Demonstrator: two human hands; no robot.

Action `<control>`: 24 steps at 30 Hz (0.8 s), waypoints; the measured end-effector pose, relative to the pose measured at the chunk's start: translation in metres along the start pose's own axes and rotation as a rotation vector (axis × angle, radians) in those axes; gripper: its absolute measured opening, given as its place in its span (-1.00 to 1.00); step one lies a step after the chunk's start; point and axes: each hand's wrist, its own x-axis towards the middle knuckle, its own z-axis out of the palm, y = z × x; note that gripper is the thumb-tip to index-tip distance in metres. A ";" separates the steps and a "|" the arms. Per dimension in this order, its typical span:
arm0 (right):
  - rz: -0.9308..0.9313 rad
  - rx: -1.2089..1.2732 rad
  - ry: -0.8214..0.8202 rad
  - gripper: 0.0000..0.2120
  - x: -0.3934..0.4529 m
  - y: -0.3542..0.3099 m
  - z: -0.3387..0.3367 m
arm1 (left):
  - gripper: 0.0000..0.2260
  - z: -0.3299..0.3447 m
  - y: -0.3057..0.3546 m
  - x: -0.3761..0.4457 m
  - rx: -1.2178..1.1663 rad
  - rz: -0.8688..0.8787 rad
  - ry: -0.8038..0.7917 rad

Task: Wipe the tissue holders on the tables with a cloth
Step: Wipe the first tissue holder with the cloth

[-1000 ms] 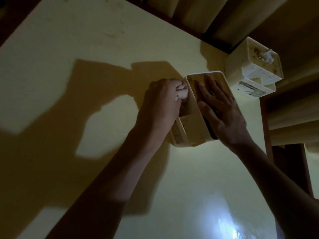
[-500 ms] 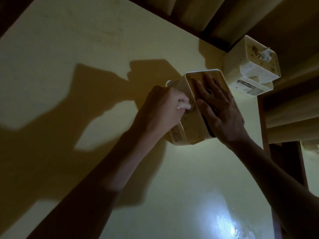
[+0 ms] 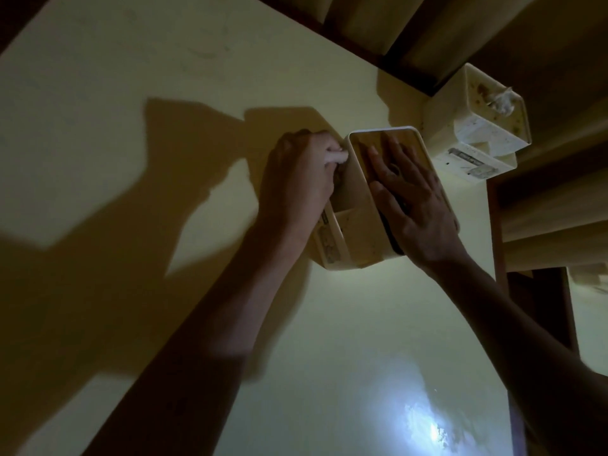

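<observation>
A cream tissue holder (image 3: 358,238) with a wood-coloured lid stands near the middle of the pale yellow table (image 3: 131,93). My left hand (image 3: 299,189) grips a small white cloth (image 3: 335,157) bunched in its fingers and presses it against the holder's left side near the top edge. My right hand (image 3: 411,205) lies flat with spread fingers on the lid, holding the box down. Most of the cloth is hidden inside my left fist.
A second cream tissue holder (image 3: 477,126), stained and with a tuft of tissue sticking out, sits at the table's far right corner. Dark wooden chair frames (image 3: 543,258) stand along the right edge. A bright lamp glare lies on the near tabletop.
My left hand with the cloth has slid from lower on the holder's left side back up to its top edge. My right hand has stayed flat on the lid.
</observation>
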 end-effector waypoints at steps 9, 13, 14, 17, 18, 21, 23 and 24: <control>-0.034 -0.105 -0.014 -0.49 0.001 0.004 0.004 | -0.95 -0.012 0.004 -0.003 0.043 0.006 -0.308; -0.030 -0.105 -0.020 -0.48 0.001 0.007 0.004 | -0.94 -0.020 0.006 -0.009 -0.047 0.104 -0.347; -0.020 -0.085 -0.019 -0.48 0.001 0.006 0.003 | -0.93 -0.022 0.005 -0.009 -0.099 0.115 -0.345; 0.011 -0.019 -0.033 -0.49 0.000 0.001 0.000 | -0.93 -0.028 0.006 -0.009 -0.280 0.072 -0.218; 0.029 0.016 -0.047 -0.51 0.000 0.000 -0.001 | -0.93 -0.029 0.007 -0.009 -0.334 0.042 -0.142; 0.089 0.258 -0.079 -0.60 0.000 -0.001 -0.006 | -0.93 -0.030 0.013 -0.012 -0.487 -0.058 0.032; 0.104 0.362 -0.098 -0.60 -0.001 0.000 -0.010 | -0.89 -0.033 0.011 -0.014 -0.536 -0.128 0.099; 0.104 0.392 -0.108 -0.59 -0.001 0.001 -0.011 | -0.88 -0.034 0.010 -0.016 -0.578 -0.167 0.098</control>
